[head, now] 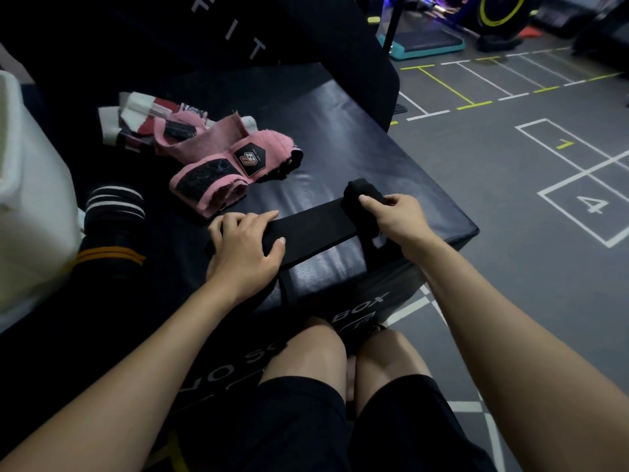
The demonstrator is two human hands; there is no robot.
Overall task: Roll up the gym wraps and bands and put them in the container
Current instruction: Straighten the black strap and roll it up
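A black wrap (315, 228) lies stretched flat across the near edge of a black padded box (357, 141). My left hand (243, 248) rests on its left end, fingers curled over the fabric. At the wrap's right end, partly rolled into a small bundle, my right hand (394, 216) grips the roll. Behind lie pink wraps (235, 165) with black hook patches, and a red and white wrap (143, 119) further back. A black band with white and orange stripes (114, 229) sits at the left. The white container (30, 199) stands at the far left.
The box's right edge drops to a grey gym floor with painted numbered squares (589, 202). A dark upright pad with white letters (231, 32) rises behind. A teal step platform (425, 42) and a yellow-rimmed wheel (500, 11) stand far back. My knees (340, 356) are below.
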